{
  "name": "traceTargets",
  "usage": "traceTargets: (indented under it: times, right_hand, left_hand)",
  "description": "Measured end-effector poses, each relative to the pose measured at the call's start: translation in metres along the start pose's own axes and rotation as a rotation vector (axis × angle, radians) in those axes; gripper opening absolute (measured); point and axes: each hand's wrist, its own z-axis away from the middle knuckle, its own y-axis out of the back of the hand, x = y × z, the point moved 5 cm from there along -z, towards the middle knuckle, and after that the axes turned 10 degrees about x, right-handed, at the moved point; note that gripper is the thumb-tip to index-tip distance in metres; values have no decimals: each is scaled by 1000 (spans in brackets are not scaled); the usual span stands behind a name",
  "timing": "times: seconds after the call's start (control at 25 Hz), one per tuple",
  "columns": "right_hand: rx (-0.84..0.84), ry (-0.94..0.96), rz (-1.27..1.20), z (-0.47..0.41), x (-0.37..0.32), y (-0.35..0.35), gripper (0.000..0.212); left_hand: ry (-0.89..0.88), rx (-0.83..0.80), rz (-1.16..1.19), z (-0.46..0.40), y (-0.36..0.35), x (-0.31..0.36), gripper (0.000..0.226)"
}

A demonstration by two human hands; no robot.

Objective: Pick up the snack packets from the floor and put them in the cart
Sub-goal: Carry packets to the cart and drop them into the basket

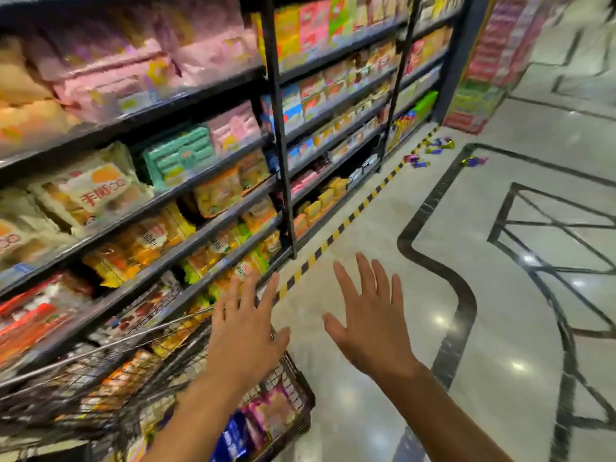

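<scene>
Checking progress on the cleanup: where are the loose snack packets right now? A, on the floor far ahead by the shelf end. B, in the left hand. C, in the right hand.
A: the snack packets lie scattered on the floor ahead; both hands are empty.

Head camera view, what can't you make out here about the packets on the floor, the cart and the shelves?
- Snack packets on the floor: far off and too small; count and brand unreadable.
- Cart: cut by the bottom edge and crossed by the left hand; its full load is hidden.
- Shelves: motion blur smears most labels.
- Right hand: open, holding nothing.
</scene>
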Motion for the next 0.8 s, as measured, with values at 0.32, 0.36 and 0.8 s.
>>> traceTargets:
  times: [0.32, 0.36, 0.8]
  right_hand:
    - [20, -239, 101, 35, 173, 32, 78]
    - [29, -267, 105, 39, 190, 36, 78]
    - [25, -492, 139, 17, 316, 46, 83]
  left_hand:
    - [-176, -12, 23, -38, -25, 171, 86]
    - [-196, -19, 27, -44, -28, 188, 86]
    - [-311, -93, 85, -124, -86, 305, 87]
